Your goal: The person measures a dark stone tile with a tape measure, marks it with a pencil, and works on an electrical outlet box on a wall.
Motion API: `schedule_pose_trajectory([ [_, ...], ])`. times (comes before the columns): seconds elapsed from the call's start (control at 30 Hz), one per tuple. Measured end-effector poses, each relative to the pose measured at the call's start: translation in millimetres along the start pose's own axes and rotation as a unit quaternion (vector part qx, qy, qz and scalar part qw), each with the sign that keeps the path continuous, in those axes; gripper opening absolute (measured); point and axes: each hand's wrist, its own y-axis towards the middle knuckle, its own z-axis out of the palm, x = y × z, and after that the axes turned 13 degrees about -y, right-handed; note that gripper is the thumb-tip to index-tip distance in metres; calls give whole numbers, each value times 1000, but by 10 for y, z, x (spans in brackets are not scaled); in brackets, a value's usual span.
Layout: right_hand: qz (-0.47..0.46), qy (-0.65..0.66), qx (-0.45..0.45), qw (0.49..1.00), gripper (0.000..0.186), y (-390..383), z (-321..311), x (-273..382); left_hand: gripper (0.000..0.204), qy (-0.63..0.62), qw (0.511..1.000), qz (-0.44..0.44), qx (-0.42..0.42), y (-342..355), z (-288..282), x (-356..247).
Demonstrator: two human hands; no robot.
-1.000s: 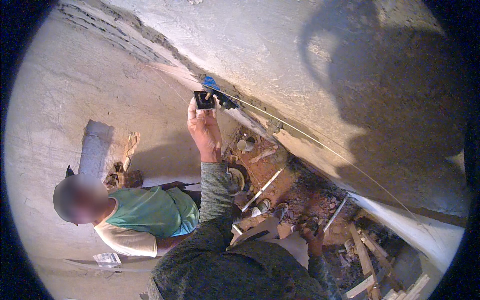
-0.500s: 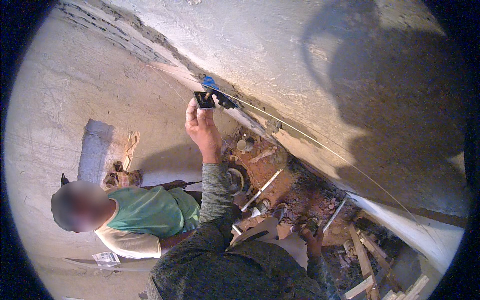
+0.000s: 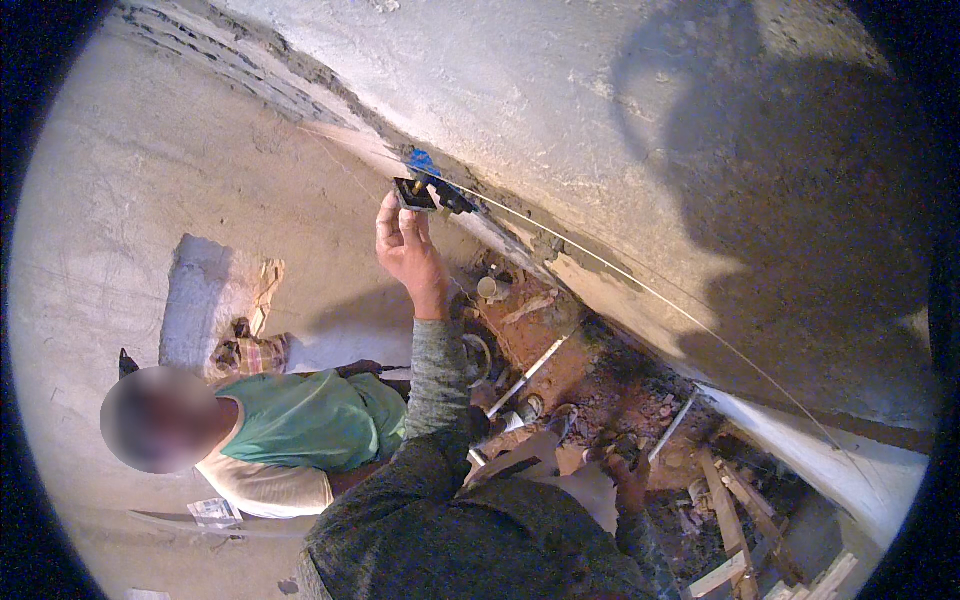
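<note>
A black square frame (image 3: 414,196) is sitting at the fingertips of your left hand (image 3: 411,255), whose fingers are pinching its lower edge. It is probably feeling light, stiff and slightly slippery, so its outer rim is likely offering the safest hold. Just right of your fingertips, a dark fitting (image 3: 455,199) is standing out; a blue patch (image 3: 421,160) is showing above them. Farther right, pale string (image 3: 640,286) is stretching away. Well below those fingers, your right hand (image 3: 628,470) is hanging, its grip too obscured to tell.

Details inside the black box (image 3: 417,198) are too small to tell, a co-worker's head (image 3: 160,420) blurred.
</note>
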Motion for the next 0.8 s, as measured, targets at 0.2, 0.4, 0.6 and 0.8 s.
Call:
schedule_pose_trajectory([
  [0.2, 20, 60, 44, 997, 57, -48, -24, 300, 35, 19, 1000, 1, -17, 1, 70, -22],
  [0.4, -6, 49, 55, 997, 57, 47, -34, 121, 33, 71, 997, 32, -24, 15, 89, -18],
  [0.6, 9, 81, 21, 996, 54, -42, 27, 237, 31, 161, 982, 94, -7, 16, 87, -12],
  [0.8, -33, 61, 66, 995, 53, -64, -9, 582, 32, 209, 971, 119, -12, -34, 228, -83],
])
